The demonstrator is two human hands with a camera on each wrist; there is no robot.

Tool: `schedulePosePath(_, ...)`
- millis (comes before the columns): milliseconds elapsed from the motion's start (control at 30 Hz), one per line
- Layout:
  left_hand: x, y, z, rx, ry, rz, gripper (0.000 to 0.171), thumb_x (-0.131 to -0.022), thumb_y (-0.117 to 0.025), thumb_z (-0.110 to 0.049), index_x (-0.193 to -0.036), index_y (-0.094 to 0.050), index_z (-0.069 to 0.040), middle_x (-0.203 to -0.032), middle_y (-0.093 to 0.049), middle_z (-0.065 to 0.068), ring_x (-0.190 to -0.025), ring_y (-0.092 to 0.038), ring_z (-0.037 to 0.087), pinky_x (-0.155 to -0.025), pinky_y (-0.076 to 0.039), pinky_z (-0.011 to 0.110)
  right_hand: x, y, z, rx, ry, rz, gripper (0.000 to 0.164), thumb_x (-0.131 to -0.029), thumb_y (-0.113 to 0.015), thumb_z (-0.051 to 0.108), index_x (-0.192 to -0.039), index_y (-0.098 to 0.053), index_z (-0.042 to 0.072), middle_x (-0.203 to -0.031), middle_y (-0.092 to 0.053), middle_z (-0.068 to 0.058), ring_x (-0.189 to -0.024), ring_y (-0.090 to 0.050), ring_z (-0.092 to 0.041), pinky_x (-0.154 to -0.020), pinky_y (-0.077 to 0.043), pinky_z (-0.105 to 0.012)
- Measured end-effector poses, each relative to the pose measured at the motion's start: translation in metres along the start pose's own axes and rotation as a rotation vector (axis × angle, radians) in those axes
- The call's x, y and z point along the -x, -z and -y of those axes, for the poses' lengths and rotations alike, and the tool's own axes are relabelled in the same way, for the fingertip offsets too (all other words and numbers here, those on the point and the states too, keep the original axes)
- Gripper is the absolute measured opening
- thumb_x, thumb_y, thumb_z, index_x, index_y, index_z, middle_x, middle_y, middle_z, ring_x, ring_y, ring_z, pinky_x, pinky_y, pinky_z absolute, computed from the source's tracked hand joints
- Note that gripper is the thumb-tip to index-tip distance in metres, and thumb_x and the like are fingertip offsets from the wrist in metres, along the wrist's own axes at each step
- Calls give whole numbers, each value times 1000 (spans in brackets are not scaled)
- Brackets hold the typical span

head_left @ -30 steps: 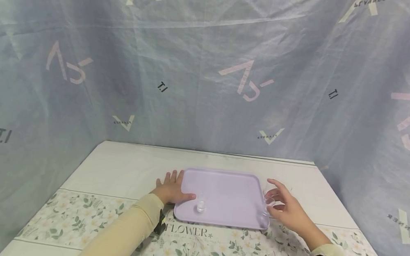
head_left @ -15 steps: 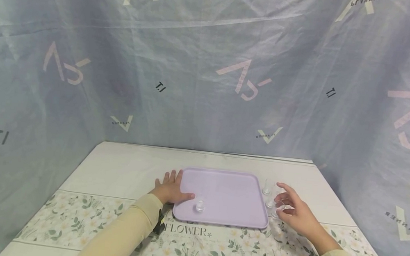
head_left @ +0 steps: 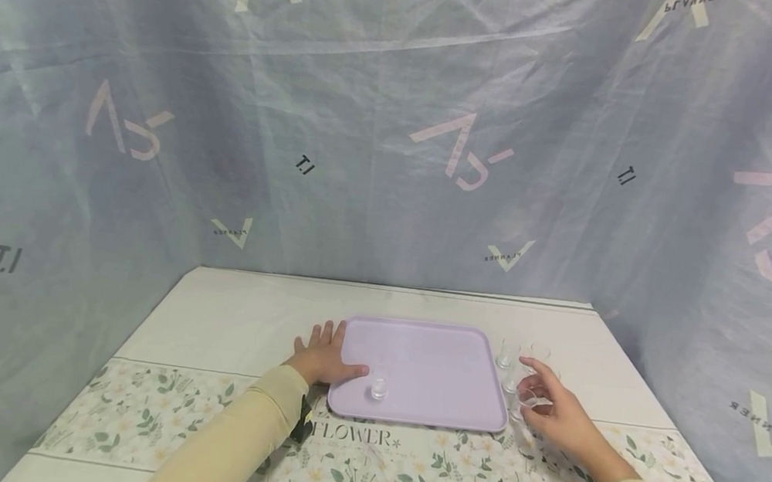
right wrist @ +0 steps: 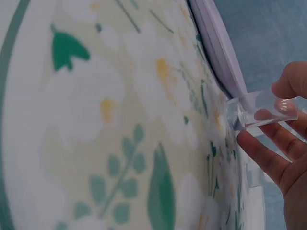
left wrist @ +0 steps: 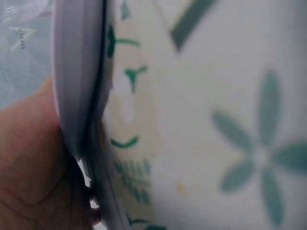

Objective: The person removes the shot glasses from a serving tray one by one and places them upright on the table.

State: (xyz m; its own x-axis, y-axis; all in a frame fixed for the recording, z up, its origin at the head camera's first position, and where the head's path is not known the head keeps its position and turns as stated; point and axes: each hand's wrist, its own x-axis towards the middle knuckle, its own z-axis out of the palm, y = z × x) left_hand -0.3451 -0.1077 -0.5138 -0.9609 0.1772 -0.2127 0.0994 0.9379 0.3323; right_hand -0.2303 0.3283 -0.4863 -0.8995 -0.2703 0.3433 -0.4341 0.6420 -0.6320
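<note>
On the left rim of a lilac tray (head_left: 425, 373), my left hand (head_left: 324, 359) rests with fingers spread, the thumb lying over the tray's inside. Close to that thumb a clear shot glass (head_left: 379, 388) stands upright on the tray. Just right of the tray, my right hand (head_left: 554, 412) pinches another shot glass (right wrist: 263, 109) between thumb and fingers. In the right wrist view that glass's thick base is at the tablecloth beside the tray edge; whether it bears weight there I cannot tell. The left wrist view shows my palm (left wrist: 33, 167) against the tray's outer wall (left wrist: 79, 72).
More clear shot glasses, such as one glass (head_left: 507, 355) near the tray's far right corner, stand in a cluster beyond my right hand, partly hidden by it. A floral-banded tablecloth (head_left: 201, 417) covers the table. Grey-blue fabric (head_left: 366, 154) hangs around the back and sides.
My right hand has moved right with its glass, from the tray's right edge to the cloth beside the tray. Glasses behind it have come into view. My left hand stays put.
</note>
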Motion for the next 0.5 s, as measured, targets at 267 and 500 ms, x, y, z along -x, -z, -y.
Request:
schedulePosePath(267, 0, -3, -2, 5, -2, -13, 123, -80, -55, -84, -164, 1, -14, -169, 2, 19, -154, 6, 40, -117, 4, 69, 2, -1, -5, 7, -33, -4, 82, -84, -73, -7, -153, -37, 16, -111, -60, -5, -98, -64, -13, -77, -58, -30)
schedulePosePath(500, -1, -2, -2, -3, -3, -24, 123, -80, -57, -83, -164, -2, -13, -169, 0, 19, -154, 4, 40, -116, 2, 70, 1, -1, 0, -10, -14, 3, 82, -84, -75, -6, -153, -36, 16, -112, -60, -6, -97, -66, -19, -76, -59, -31)
